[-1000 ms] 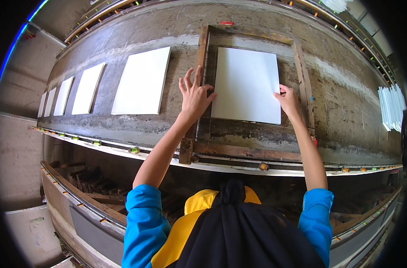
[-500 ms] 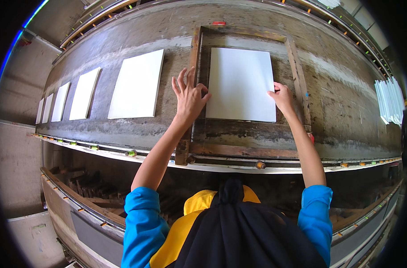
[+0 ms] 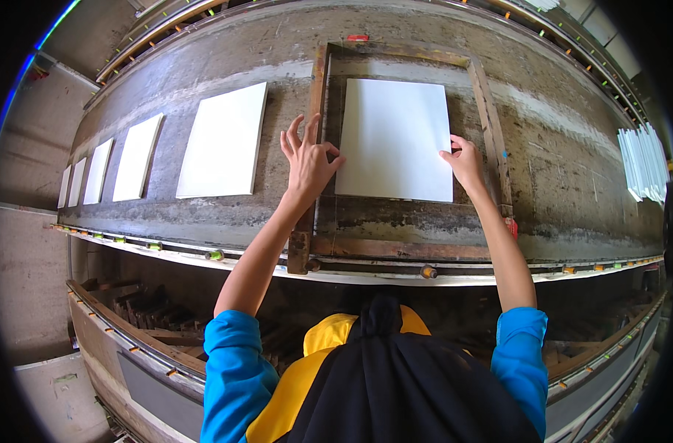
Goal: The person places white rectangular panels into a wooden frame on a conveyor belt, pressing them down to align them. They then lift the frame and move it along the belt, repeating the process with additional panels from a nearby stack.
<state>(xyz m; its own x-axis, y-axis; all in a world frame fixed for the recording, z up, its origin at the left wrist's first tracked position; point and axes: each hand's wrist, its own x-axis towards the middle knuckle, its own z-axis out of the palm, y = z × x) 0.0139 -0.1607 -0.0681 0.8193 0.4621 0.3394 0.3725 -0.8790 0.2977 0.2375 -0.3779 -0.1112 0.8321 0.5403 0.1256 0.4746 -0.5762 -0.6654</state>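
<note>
Looking down at a long, stained grey-brown table [image 3: 572, 192], a person works with two bare hands on one white sheet [image 3: 394, 140]. The sheet lies flat inside a worn wooden frame [image 3: 403, 248], with bare table showing between it and the frame's top, right and bottom bars. The left hand [image 3: 310, 166] is at the sheet's left edge: thumb and forefinger curl together into a ring, while the other three fingers fan upward beside and over the frame's left bar. Whether that ring grips the edge or only touches it, I cannot tell. The right hand [image 3: 465, 164] has its thumb on the sheet's right edge and its fingers curled close beside it, in a narrow pinch on that edge. To the left, a row of five white pieces [image 3: 222, 140] stretches away along the table. At the far right sits a fanned white pile [image 3: 643, 162]. A small red object [image 3: 358, 38] rests just beyond the frame's top bar. Along the near table edge runs a pale rail [image 3: 366, 276] with orange and green pegs. The person wears blue sleeves [image 3: 233, 354] and a dark garment [image 3: 388, 384] over yellow.
</note>
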